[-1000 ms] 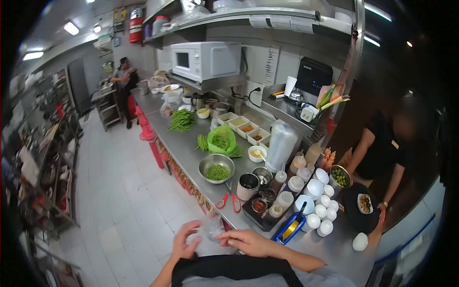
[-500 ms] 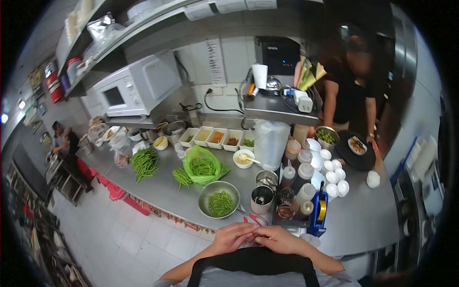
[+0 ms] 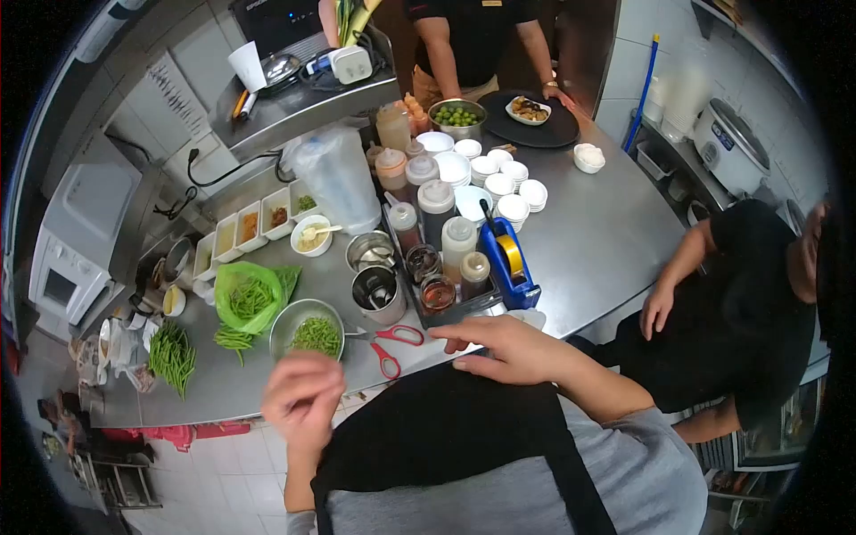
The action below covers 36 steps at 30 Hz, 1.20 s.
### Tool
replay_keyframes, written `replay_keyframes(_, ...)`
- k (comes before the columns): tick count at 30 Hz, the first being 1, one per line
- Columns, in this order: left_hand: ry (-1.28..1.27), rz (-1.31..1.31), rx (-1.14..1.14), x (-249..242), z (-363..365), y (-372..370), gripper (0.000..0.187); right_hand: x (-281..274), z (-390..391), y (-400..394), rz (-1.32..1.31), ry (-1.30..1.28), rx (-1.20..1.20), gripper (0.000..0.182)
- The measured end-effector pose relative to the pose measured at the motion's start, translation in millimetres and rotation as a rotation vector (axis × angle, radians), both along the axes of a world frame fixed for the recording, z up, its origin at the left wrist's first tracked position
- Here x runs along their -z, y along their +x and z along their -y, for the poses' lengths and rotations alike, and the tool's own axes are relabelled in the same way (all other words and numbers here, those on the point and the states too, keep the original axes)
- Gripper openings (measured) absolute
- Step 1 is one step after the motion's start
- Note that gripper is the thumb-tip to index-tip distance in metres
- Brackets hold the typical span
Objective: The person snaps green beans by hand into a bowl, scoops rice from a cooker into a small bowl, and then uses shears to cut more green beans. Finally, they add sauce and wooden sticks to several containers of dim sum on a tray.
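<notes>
My left hand (image 3: 305, 397) is raised in front of the steel bowl (image 3: 278, 332) of chopped green beans (image 3: 317, 336), its fingers loosely curled and a little blurred; nothing shows in it. At the counter's front edge, my right hand (image 3: 513, 348) is open, fingers stretched leftward and thumb apart, also bare. Just left of its fingertips lie red-handled scissors (image 3: 392, 343), blades toward the bowl. Behind the bowl, a green plastic bag (image 3: 234, 312) holds whole green beans (image 3: 250, 300). More beans (image 3: 172, 355) lie in a pile farther left.
Squeeze bottles (image 3: 437, 209) and jars crowd a black tray, with a blue tape dispenser (image 3: 510, 263) beside it. White bowls (image 3: 513, 209) are stacked behind. One person (image 3: 473, 40) stands across the counter by a black round tray (image 3: 535, 134); another person (image 3: 731, 312) is close on my right.
My hands, earlier together at the counter edge, are now apart, the left one raised. The view has swung right, bringing a second nearby person into sight. The scissors are now uncovered.
</notes>
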<state>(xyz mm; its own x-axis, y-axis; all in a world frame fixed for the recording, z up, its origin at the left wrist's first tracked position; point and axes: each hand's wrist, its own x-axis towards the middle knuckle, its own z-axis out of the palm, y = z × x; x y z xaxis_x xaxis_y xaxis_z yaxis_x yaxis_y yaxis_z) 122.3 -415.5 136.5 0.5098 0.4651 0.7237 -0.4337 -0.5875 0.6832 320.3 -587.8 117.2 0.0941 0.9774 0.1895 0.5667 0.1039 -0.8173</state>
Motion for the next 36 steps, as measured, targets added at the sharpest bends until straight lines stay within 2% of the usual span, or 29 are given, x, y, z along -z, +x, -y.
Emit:
replay_keyframes(2, -0.229, 0.208, 0.222, -14, 5, -2, 0.021, 0, 3, 9, -0.021, -0.007, 0.027, 0.046)
replay_keyframes(5, -0.320, 0.257, 0.831, -49, 13, 10, 0.024, -1, -2, 16, 0.033, -0.004, -0.003, 0.046)
replay_keyframes(7, -0.165, 0.071, 1.169, -88, 11, 33, 0.016, -2, -8, 19, 0.046, 0.025, -0.028, 0.047)
replay_keyframes(8, -0.168, 0.088, 1.165, -100, 19, 38, 0.009, -5, -11, 20, 0.054, 0.044, -0.049, 0.047)
replay_keyframes(11, -0.188, 0.239, 1.278, -118, 36, 52, 0.014, -14, -18, 27, 0.040, 0.030, -0.088, 0.047)
replay_keyframes(13, -0.115, 0.319, 1.324, -127, 38, 62, 0.013, -10, -21, 35, 0.025, 0.051, -0.111, 0.047)
replay_keyframes(15, -0.010, 0.360, 1.261, -138, 38, 69, 0.011, -8, -24, 44, 0.019, 0.015, -0.124, 0.047)
replay_keyframes(16, 0.013, 0.382, 1.219, -142, 39, 72, 0.011, 14, -20, 48, 0.012, 0.007, -0.094, 0.047)
replay_keyframes(18, 0.010, 0.462, 1.127, -148, 44, 83, 0.012, -15, -25, 53, -0.055, -0.039, -0.105, 0.046)
replay_keyframes(20, -0.082, 0.502, 0.905, -157, 61, 82, 0.017, -32, -34, 51, -0.148, -0.040, -0.161, 0.045)
replay_keyframes(21, -0.130, 0.510, 0.795, -162, 69, 82, 0.021, -20, -33, 60, -0.152, -0.042, -0.189, 0.044)
replay_keyframes(22, 0.012, 0.428, 0.702, -159, 53, 76, 0.032, -10, -36, 66, 0.076, -0.026, -0.182, 0.044)
replay_keyframes(24, 0.068, 0.212, 0.467, -158, 24, 53, 0.050, -7, -35, 71, -0.010, -0.029, -0.144, 0.043)
replay_keyframes(26, 0.019, 0.148, 0.222, -171, -18, 48, 0.047, -8, -33, 67, -0.100, 0.005, -0.074, 0.043)
replay_keyframes(27, 0.028, 0.144, 0.211, -182, -63, 44, 0.041, -8, -29, 63, -0.116, 0.009, -0.048, 0.043)
replay_keyframes(29, -0.105, 0.208, -0.040, -216, -140, 51, 0.022, -9, -24, 51, -0.142, 0.024, 0.013, 0.043)
replay_keyframes(33, 0.170, 0.066, -0.458, -292, -313, 66, 0.034, 0, -25, 10, -0.166, 0.012, 0.254, 0.042)
replay_keyframes(34, 0.182, 0.089, -0.395, -308, -330, 73, 0.037, -14, -28, -3, -0.185, -0.093, 0.310, 0.044)
replay_keyframes(36, 0.189, 0.118, -0.261, -325, -346, 86, 0.044, -4, -32, -12, -0.043, -0.027, 0.301, 0.046)
